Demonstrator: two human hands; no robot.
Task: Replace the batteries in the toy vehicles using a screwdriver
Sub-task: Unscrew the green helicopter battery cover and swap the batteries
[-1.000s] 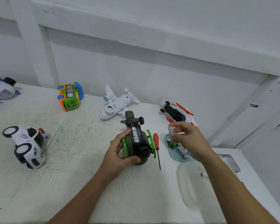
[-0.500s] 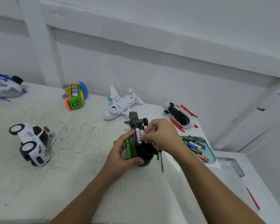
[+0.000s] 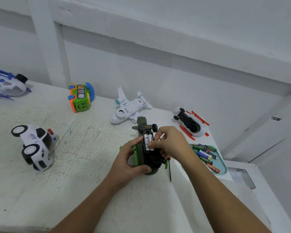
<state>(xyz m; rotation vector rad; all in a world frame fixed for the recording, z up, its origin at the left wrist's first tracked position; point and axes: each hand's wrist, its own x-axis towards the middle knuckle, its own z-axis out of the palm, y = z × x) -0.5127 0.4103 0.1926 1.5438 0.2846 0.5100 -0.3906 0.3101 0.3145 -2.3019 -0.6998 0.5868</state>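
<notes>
An upturned dark green toy helicopter (image 3: 145, 158) lies at the table's middle with its battery bay uncovered. Two white batteries (image 3: 148, 139) lie side by side in that bay. My left hand (image 3: 130, 159) grips the toy's body from the left, thumb near the bay. My right hand (image 3: 170, 142) pinches the right-hand battery with thumb and fingertips. A screwdriver (image 3: 169, 169) with a red handle lies on the table just right of the toy, its handle mostly hidden under my right hand.
A teal tray (image 3: 223, 165) with several batteries sits at the right. Around the table lie a white-and-red helicopter (image 3: 191, 124), a white plane (image 3: 129, 109), a green bus (image 3: 81, 98), a police car (image 3: 35, 145) and a blue-and-white toy (image 3: 6, 83). The table edge drops off at the right.
My right hand came from the battery tray over to the green toy with a battery, and a second battery now lies in the bay. My left hand kept its grip.
</notes>
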